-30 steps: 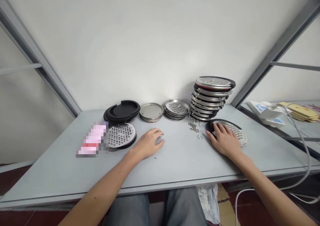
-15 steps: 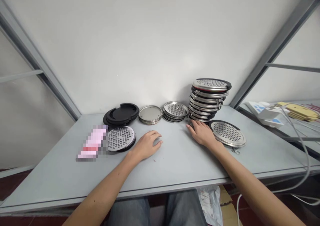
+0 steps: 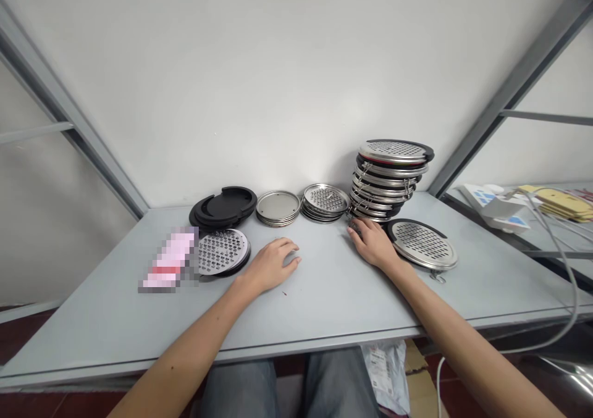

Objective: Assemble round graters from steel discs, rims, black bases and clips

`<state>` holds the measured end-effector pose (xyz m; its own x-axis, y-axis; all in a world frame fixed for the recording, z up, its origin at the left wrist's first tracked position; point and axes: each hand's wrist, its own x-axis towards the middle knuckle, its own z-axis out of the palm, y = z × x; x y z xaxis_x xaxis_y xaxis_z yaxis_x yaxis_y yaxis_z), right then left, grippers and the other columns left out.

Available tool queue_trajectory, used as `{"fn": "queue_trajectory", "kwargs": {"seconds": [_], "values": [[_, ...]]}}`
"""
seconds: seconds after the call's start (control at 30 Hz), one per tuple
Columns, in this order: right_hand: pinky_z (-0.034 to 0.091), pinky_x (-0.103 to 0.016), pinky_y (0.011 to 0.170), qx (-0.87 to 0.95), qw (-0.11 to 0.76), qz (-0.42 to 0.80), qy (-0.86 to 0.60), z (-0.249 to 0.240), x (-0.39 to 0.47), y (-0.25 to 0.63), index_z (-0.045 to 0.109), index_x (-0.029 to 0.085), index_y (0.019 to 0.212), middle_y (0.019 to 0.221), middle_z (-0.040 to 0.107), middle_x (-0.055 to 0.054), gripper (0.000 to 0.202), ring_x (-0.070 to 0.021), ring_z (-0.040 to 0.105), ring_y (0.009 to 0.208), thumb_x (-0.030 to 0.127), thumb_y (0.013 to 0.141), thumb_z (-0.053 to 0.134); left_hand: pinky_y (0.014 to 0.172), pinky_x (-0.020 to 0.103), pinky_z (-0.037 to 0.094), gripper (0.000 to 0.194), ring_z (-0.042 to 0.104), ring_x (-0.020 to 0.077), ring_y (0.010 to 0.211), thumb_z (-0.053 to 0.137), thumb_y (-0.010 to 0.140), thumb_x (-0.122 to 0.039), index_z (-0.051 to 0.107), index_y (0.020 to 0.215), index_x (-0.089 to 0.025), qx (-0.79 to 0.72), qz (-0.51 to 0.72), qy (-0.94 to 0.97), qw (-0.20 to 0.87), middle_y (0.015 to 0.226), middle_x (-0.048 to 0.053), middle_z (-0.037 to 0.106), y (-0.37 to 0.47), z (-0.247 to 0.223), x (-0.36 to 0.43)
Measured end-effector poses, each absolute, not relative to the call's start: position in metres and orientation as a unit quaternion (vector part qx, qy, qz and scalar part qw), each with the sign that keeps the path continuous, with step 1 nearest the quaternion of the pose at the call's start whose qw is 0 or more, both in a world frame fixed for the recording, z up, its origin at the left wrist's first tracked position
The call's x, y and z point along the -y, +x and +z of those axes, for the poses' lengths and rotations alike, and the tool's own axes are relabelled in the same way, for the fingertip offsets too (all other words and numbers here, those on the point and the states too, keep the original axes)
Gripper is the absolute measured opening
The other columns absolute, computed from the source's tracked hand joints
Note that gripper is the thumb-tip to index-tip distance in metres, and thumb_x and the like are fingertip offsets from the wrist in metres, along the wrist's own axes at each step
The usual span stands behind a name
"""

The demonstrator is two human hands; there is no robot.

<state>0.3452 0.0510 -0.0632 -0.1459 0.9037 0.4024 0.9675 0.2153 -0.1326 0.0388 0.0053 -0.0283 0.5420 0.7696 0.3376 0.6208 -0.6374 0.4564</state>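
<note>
My left hand (image 3: 273, 263) rests on the grey table with its thumb and fingers apart, holding nothing. To its left lies a small stack of round grater discs (image 3: 222, 251). My right hand (image 3: 373, 242) lies palm down at the foot of a tall stack of round graters (image 3: 391, 177). Its fingertips are at some small metal wire pieces (image 3: 352, 220), partly hidden by the fingers; thumb and forefinger look apart. Beside that wrist lies a single round grater with a black rim (image 3: 424, 244) and a wire hook (image 3: 437, 276).
Black round holders (image 3: 225, 207), plain metal discs (image 3: 278, 207) and raised-hole grater discs (image 3: 325, 199) stand in stacks along the wall. A blurred pink item (image 3: 169, 260) lies at left. Beyond the right frame post are a white box (image 3: 495, 208), yellow pieces (image 3: 558, 202) and a cable (image 3: 567, 282).
The view has shifted slightly. My left hand stays almost in place, and my right hand stays by the wire pieces with little movement of its fingers.
</note>
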Motion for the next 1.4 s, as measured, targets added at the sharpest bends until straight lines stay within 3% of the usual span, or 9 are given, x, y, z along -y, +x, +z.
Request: {"fn": "queue_trajectory", "kwargs": {"seconds": [0.23, 0.6, 0.83, 1.03, 1.17, 1.3, 1.4], "values": [[0.039, -0.04, 0.103, 0.792, 0.193, -0.046, -0.577, -0.063, -0.044, 0.341, 0.058, 0.013, 0.12, 0.126, 0.059, -0.014, 0.044, -0.0278, 0.053, 0.117, 0.041, 0.096, 0.034, 0.093, 0.036, 0.049, 0.023, 0.061, 0.022, 0.102, 0.054, 0.09, -0.028, 0.064, 0.108, -0.02, -0.401, 0.255, 0.868, 0.142, 0.108, 0.007, 0.065, 0.04, -0.027, -0.005], [0.046, -0.039, 0.087, 0.712, 0.212, -0.099, -0.662, -0.059, -0.037, 0.341, 0.062, 0.015, 0.112, 0.111, 0.064, -0.013, 0.035, -0.0289, 0.059, 0.098, 0.033, 0.09, 0.042, 0.094, 0.037, 0.048, 0.022, 0.06, 0.0225, 0.103, 0.053, 0.091, -0.027, 0.063, 0.108, -0.019, -0.406, 0.243, 0.869, 0.146, 0.11, 0.007, 0.064, 0.04, -0.026, -0.005], [0.045, -0.04, 0.085, 0.678, 0.252, -0.101, -0.683, -0.06, -0.039, 0.346, 0.063, 0.012, 0.111, 0.111, 0.06, -0.016, 0.035, -0.0308, 0.055, 0.099, 0.028, 0.087, 0.043, 0.093, 0.037, 0.048, 0.022, 0.06, 0.0226, 0.103, 0.053, 0.09, -0.027, 0.064, 0.108, -0.02, -0.407, 0.243, 0.869, 0.142, 0.109, 0.007, 0.064, 0.04, -0.026, -0.005], [0.038, -0.044, 0.088, 0.619, 0.271, -0.195, -0.711, -0.051, -0.036, 0.354, 0.06, 0.012, 0.115, 0.111, 0.062, -0.017, 0.037, -0.0326, 0.052, 0.101, 0.027, 0.086, 0.043, 0.094, 0.036, 0.047, 0.022, 0.06, 0.0221, 0.103, 0.053, 0.091, -0.027, 0.063, 0.108, -0.019, -0.403, 0.243, 0.87, 0.147, 0.109, 0.007, 0.064, 0.04, -0.027, -0.006], [0.036, -0.041, 0.084, 0.595, 0.216, -0.169, -0.755, -0.048, -0.036, 0.361, 0.064, 0.013, 0.107, 0.098, 0.068, -0.014, 0.033, -0.0313, 0.053, 0.098, 0.029, 0.085, 0.043, 0.095, 0.036, 0.047, 0.022, 0.059, 0.0221, 0.104, 0.053, 0.091, -0.027, 0.063, 0.108, -0.019, -0.403, 0.236, 0.873, 0.143, 0.109, 0.007, 0.064, 0.04, -0.026, -0.006], [0.034, -0.043, 0.09, 0.653, 0.153, -0.168, -0.722, -0.051, -0.035, 0.363, 0.065, 0.016, 0.11, 0.11, 0.068, -0.012, 0.034, -0.0325, 0.051, 0.109, 0.03, 0.087, 0.044, 0.095, 0.036, 0.046, 0.022, 0.059, 0.0221, 0.104, 0.053, 0.091, -0.027, 0.063, 0.108, -0.019, -0.404, 0.233, 0.873, 0.143, 0.11, 0.006, 0.064, 0.04, -0.026, -0.006], [0.033, -0.043, 0.094, 0.684, 0.136, -0.166, -0.698, -0.052, -0.035, 0.363, 0.069, 0.019, 0.103, 0.107, 0.071, -0.01, 0.031, -0.031, 0.051, 0.112, 0.029, 0.088, 0.043, 0.095, 0.036, 0.046, 0.022, 0.059, 0.022, 0.104, 0.053, 0.091, -0.027, 0.063, 0.108, -0.019, -0.403, 0.233, 0.873, 0.144, 0.11, 0.006, 0.064, 0.04, -0.026, -0.005]]}}
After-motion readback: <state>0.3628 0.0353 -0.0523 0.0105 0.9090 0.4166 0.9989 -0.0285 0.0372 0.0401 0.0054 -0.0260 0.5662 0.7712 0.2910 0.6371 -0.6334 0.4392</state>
